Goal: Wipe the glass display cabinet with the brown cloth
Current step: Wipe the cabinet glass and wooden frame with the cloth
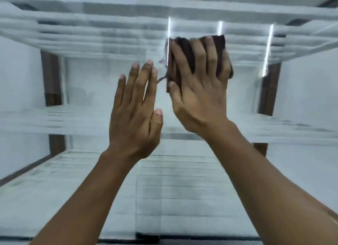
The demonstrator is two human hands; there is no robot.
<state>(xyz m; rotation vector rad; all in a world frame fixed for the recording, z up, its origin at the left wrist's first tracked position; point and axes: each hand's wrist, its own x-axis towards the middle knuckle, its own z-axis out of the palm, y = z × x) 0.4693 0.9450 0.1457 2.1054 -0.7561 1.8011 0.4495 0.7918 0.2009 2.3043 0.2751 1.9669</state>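
The glass display cabinet [87,80] fills the view, with white shelves seen through its blurred front pane. My right hand [199,91] is spread flat and presses the brown cloth [184,52] against the glass, up and right of centre. The cloth shows dark between and above the fingers, and its left edge lines up with a vertical glass edge [167,61]. My left hand [135,113] is held flat with fingers together just left of that edge. It holds nothing. I cannot tell whether it touches the pane.
White shelves [54,120] run across the cabinet at several heights. Dark brown uprights [52,80] stand at the left and right [268,91]. Bright vertical light strips [267,50] glint near the top. A dark bottom rail [146,238] runs along the lower edge.
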